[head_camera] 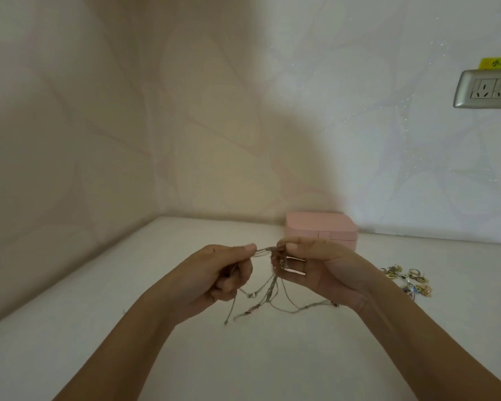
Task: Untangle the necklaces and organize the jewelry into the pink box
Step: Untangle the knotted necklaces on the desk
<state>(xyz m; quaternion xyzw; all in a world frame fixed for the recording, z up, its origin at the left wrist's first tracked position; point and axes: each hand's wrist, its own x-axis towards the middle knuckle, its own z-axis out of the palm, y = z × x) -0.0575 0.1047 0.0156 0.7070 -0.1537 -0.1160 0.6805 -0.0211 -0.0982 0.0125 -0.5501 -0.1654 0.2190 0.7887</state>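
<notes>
Left hand (226, 273) pinches chain strands; right hand (315, 267) pinches knot of tangled necklaces (272, 282), held above white tabletop (185, 357). Chains look light, limp, thin, snag-prone: grip near knot, tease gently. Pink box (320, 228) closed behind; earring pile (408, 280) right.

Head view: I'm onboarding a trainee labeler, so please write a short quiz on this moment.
1. True or false: the pink box is shut.
2. The loose jewelry pile lies: A) on the table, right of the right hand; B) inside the box; C) against the left wall.
3. Fill in: the left hand and the right hand both pinch the tangled ____.
Key: 1 true; 2 A; 3 necklaces.
</notes>
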